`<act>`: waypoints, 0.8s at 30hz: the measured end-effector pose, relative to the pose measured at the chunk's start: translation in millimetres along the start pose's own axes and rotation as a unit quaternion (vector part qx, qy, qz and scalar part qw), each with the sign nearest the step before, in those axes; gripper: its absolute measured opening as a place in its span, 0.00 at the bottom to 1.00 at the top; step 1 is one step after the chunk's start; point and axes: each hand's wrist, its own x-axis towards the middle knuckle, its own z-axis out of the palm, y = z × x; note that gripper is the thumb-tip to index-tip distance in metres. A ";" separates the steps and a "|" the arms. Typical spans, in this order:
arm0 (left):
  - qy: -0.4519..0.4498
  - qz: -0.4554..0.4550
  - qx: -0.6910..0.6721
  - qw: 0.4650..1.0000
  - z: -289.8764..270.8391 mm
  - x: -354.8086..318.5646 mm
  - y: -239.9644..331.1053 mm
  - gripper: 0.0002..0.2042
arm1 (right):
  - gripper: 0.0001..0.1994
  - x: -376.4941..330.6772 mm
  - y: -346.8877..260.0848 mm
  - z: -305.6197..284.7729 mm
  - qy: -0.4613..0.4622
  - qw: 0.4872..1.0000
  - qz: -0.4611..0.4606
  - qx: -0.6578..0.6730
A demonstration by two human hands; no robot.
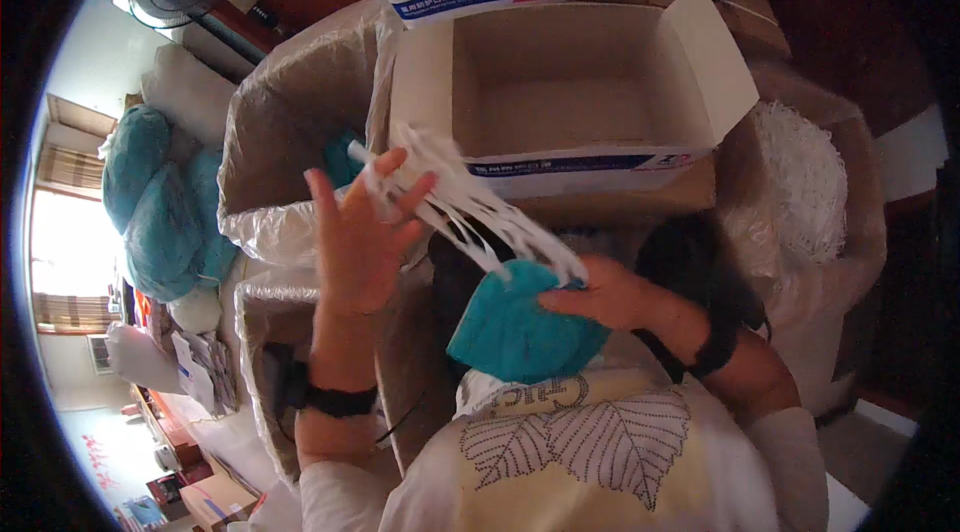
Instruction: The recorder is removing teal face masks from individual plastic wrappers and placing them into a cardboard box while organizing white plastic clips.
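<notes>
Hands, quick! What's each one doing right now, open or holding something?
Left hand: open, fingers spread, with white straps at its fingers.
Right hand: closed, holding the teal mask by its edge.

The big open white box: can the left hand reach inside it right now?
Probably not freely: the white cardboard box is open, but white straps run from the left hand to the teal face mask held by the right hand.

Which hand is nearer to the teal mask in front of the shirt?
Right. The right hand grips the teal mask at its upper right; the left hand is apart, up and left, at the white straps.
</notes>
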 end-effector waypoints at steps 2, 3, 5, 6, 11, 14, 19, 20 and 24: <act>0.047 0.055 0.196 0.978 -33.4 -3.1 1.0 0.29 | 0.16 -8.3 -3.3 -10.2 0.017 1.000 0.005 0.010; 0.070 0.082 0.291 0.951 -45.1 -7.1 -3.3 0.31 | 0.16 -9.3 -1.8 -15.6 0.022 1.000 -0.001 -0.004; 0.038 0.067 0.343 0.936 -45.9 -19.7 -11.2 0.30 | 0.16 -10.7 -5.1 -18.0 0.030 0.999 -0.025 -0.027; -0.024 0.030 0.359 0.932 -52.3 -26.8 -17.2 0.28 | 0.16 -12.0 -10.5 -15.0 0.028 0.998 -0.044 -0.038; -0.262 -0.205 0.442 0.833 -14.9 -41.7 -40.0 0.22 | 0.17 -15.1 -26.9 -1.6 -0.015 0.974 -0.055 -0.220; -0.236 -0.208 0.374 0.872 -4.4 -43.7 -65.7 0.20 | 0.17 -14.4 -28.4 4.5 -0.001 0.971 -0.034 -0.238; -0.177 -0.101 0.303 0.931 -23.1 -54.4 -114.3 0.24 | 0.17 -14.9 -9.8 9.5 0.049 0.976 -0.085 -0.195; -0.189 -0.147 0.298 0.924 -28.4 -54.8 -111.7 0.27 | 0.17 -15.6 -6.9 9.2 0.058 0.980 -0.077 -0.173; -0.038 -0.234 0.189 0.953 -13.3 -46.1 -90.0 0.29 | 0.17 -14.7 0.2 7.7 0.065 0.974 -0.042 -0.214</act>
